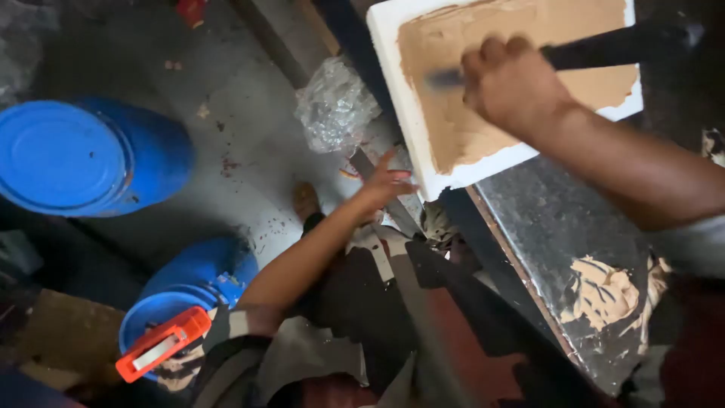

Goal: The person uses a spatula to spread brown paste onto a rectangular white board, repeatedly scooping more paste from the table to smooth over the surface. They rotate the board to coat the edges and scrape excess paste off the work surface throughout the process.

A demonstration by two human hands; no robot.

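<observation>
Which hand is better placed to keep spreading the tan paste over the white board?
Right. The right hand grips the dark-handled tool with its blade on the tan paste. The left hand is open, fingers at the white board corner, likely steadying it.

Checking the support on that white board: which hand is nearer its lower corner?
Left. The left hand touches the white board at its lower corner; the right hand is over its middle, holding a dark tool.

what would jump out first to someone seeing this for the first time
The white board at top centre, half coated in tan paste, draws the eye first; the right hand drags a dark-handled tool across it. The left hand steadies the board's lower corner. On the grey floor at left stand two bright blue drums, the nearer one carrying an orange tool.
</observation>
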